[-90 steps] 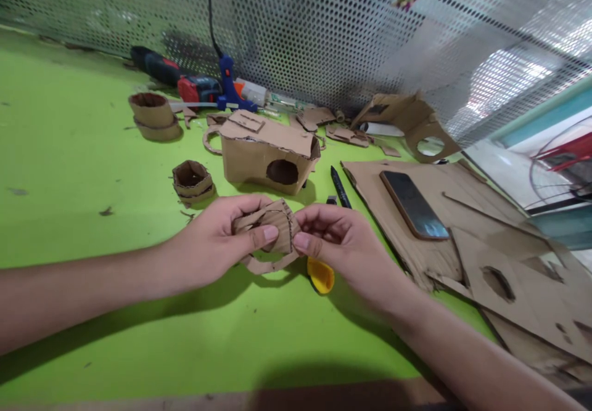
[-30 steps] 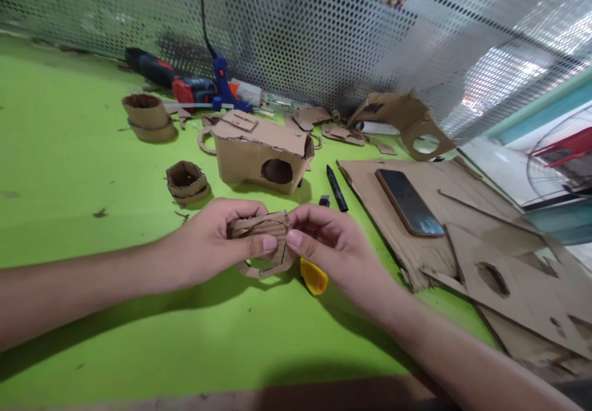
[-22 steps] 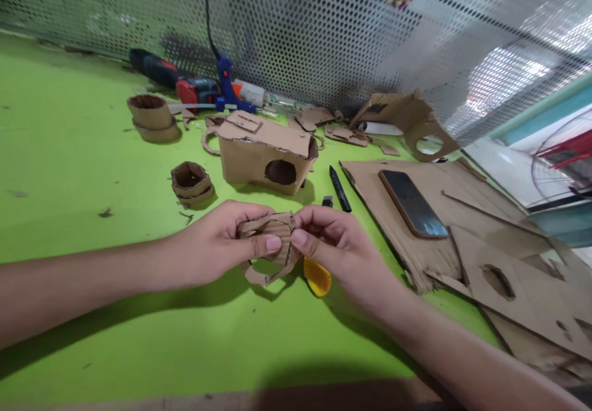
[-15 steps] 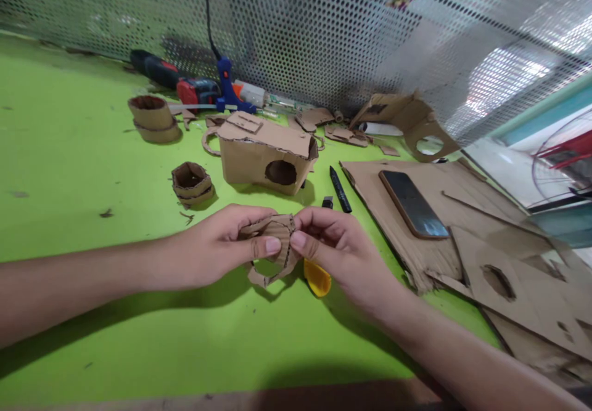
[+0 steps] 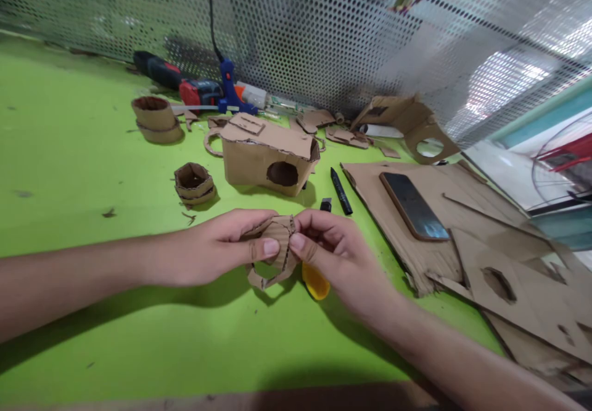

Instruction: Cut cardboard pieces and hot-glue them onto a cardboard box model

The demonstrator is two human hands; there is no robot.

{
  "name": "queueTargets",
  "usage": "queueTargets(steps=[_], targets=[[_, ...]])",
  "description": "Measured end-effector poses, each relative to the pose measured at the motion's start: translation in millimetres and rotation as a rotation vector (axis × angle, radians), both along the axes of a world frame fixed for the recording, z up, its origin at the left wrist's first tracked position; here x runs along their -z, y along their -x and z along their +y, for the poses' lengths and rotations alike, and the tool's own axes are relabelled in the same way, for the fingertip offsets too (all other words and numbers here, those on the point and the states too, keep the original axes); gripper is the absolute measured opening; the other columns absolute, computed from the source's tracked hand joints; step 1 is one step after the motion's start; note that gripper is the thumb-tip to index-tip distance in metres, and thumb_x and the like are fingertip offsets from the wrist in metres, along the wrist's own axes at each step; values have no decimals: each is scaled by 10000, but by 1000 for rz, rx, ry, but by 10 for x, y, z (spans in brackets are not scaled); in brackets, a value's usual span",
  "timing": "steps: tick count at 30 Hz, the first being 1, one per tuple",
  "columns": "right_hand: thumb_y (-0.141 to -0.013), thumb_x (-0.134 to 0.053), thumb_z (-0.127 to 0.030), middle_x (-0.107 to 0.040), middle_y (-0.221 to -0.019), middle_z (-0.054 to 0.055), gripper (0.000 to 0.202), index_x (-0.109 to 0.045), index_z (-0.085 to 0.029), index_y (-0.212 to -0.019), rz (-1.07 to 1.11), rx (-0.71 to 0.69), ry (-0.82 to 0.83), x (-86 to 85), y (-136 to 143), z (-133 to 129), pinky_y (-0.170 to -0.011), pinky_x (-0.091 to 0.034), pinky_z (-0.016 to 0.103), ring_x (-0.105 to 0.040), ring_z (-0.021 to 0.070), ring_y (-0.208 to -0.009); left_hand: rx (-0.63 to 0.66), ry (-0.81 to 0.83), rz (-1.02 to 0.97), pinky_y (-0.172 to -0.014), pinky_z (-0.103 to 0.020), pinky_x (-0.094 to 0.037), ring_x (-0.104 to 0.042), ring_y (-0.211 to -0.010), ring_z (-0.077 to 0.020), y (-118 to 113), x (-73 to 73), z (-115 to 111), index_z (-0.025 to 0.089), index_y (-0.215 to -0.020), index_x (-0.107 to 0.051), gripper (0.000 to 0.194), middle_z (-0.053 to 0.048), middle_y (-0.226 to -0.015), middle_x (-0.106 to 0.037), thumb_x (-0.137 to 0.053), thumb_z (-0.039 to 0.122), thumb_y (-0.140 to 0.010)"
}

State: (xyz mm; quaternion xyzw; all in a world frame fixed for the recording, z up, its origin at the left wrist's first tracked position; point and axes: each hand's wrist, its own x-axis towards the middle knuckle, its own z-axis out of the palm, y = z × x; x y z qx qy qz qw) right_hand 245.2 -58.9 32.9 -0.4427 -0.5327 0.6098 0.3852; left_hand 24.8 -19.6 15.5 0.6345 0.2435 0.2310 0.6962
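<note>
Between my two hands is a small cardboard ring [image 5: 283, 252], bent into a many-sided loop with its opening facing me. My left hand [image 5: 235, 243] grips its left side, thumb pressed on the corrugated inner face. On the right edge, my right hand [image 5: 335, 248] pinches the cardboard between thumb and fingers. Under my right hand lies a yellow-handled tool [image 5: 316, 280], partly hidden; a black end with a metal tip [image 5: 326, 204] shows beyond the fingers. A cardboard box with a round hole [image 5: 263, 155] stands just behind my hands.
Two cardboard rings [image 5: 194, 184] stand at left on the green table [image 5: 139, 343]. Behind are a blue glue gun [image 5: 229, 90] and a red-black power tool [image 5: 197, 92]. A black marker [image 5: 341, 190] lies beside cardboard sheets [image 5: 370, 183] bearing a phone [image 5: 413, 205].
Both hands keep their hold on the cardboard ring, which is turned very slightly. The whole view has shifted a little; nothing else has visibly moved.
</note>
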Motion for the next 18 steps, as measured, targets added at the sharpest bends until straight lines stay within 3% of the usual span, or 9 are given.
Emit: queueTargets(steps=[6, 11, 18], targets=[[-870, -937, -507, -682, -808, 17, 382, -715, -197, -846, -13, 7, 6, -4, -3, -11, -701, -487, 312, -583, 162, -746, -3, 6, 45, -834, -313, -661, -727, -949, -217, 2, 24, 2, 173, -1052, -757, 278, -86, -989, -740, -782, 450, -1039], [-870, -920, -500, -671, -815, 15, 386, -689, -193, -833, -21, 30, -1, 12, 24, -6, -726, -485, 319, -577, 163, -761, -55, -17, -13, -754, -300, -638, -716, -879, -201, -26, 51, -41, 157, -1012, -726, 305, -81, -955, -738, -770, 456, -1052], [-922, -786, -299, -650, -805, 9, 178, -671, -184, -849, -98, 50, -72, -13, 63, -28, -680, -470, 299, -558, 151, -735, -138, -124, 39, -717, -275, -614, -701, -853, -183, -39, 81, -113, 182, -1064, -718, 256, -44, -955, -743, -761, 435, -1057]])
